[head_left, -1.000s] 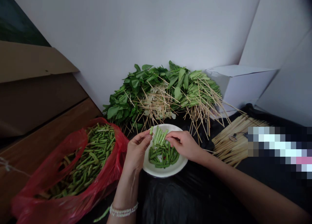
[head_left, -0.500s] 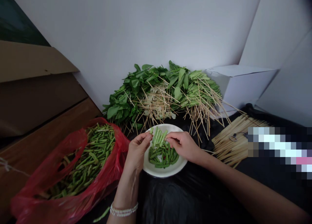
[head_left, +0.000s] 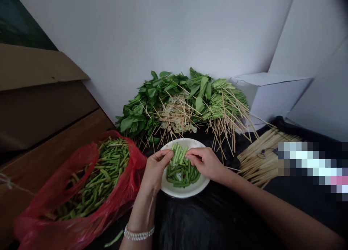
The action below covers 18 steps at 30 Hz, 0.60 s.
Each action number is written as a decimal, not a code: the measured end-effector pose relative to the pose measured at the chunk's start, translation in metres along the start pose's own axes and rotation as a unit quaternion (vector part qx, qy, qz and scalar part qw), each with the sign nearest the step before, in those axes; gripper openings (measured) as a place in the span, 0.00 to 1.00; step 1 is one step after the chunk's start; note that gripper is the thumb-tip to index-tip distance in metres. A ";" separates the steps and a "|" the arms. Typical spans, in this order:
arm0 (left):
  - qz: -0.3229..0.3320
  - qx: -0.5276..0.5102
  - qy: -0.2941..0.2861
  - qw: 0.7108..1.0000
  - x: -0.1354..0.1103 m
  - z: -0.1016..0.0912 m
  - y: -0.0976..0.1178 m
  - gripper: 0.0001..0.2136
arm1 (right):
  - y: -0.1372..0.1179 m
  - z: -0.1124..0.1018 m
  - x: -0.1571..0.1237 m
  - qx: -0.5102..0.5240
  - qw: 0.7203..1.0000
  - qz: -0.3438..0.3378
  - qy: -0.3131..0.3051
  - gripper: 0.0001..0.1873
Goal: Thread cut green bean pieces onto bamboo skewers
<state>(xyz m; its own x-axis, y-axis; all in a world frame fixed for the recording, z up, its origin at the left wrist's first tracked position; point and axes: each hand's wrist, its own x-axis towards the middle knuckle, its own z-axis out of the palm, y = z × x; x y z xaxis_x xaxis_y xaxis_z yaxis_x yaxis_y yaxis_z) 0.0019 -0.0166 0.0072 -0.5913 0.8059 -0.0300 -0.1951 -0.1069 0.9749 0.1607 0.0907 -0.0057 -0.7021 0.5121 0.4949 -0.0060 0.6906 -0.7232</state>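
Observation:
A short row of cut green bean pieces (head_left: 179, 154), lined up side by side, is held above a white bowl (head_left: 185, 196). My left hand (head_left: 160, 164) pinches at the left end of the row with thumb and forefinger, on a bean piece mostly hidden by the fingertips. At the other end, my right hand (head_left: 202, 161) has its fingers closed on the row; any skewer through it is hidden. More loose cut green beans (head_left: 181, 177) lie in the bowl below.
Left of the bowl, a red plastic bag (head_left: 136, 159) holds many cut beans. Behind are leafy greens (head_left: 152, 94), skewered mushrooms (head_left: 176, 112) and skewered green beans (head_left: 227, 97). Bare bamboo skewers (head_left: 261, 152) with scissors (head_left: 261, 154) lie right. A white box (head_left: 274, 94) stands behind.
My left hand has brought a bean piece from just left of the row up against its end. My right hand stays nearly still. The view has shifted slightly.

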 end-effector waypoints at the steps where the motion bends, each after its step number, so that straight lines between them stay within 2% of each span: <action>1: 0.006 0.004 0.001 1.000 0.000 0.001 0.000 0.11 | 0.000 0.000 0.000 0.003 1.000 0.001 -0.001 0.10; 6: 0.055 0.037 -0.020 0.998 -0.005 0.010 0.003 0.11 | -0.002 -0.001 0.002 0.011 1.000 0.003 0.004 0.10; 9: 0.057 0.050 -0.038 0.996 -0.007 0.013 0.005 0.12 | -0.004 -0.001 0.003 0.024 1.000 0.001 0.002 0.10; 14: 0.075 0.039 0.024 0.996 -0.005 0.008 0.008 0.17 | -0.003 -0.004 0.004 0.048 0.999 0.012 0.004 0.09; 18: 0.097 0.114 0.017 0.989 0.000 0.001 0.007 0.21 | -0.002 -0.008 0.005 0.041 0.998 0.025 0.037 0.10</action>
<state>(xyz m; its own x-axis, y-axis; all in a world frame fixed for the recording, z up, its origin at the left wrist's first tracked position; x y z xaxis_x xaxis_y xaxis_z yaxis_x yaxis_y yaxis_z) 0.0011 -0.0172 0.0146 -0.6274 0.7622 0.1595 0.1042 -0.1208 0.9872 0.1628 0.0960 0.0023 -0.6482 0.5831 0.4898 -0.0336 0.6207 -0.7833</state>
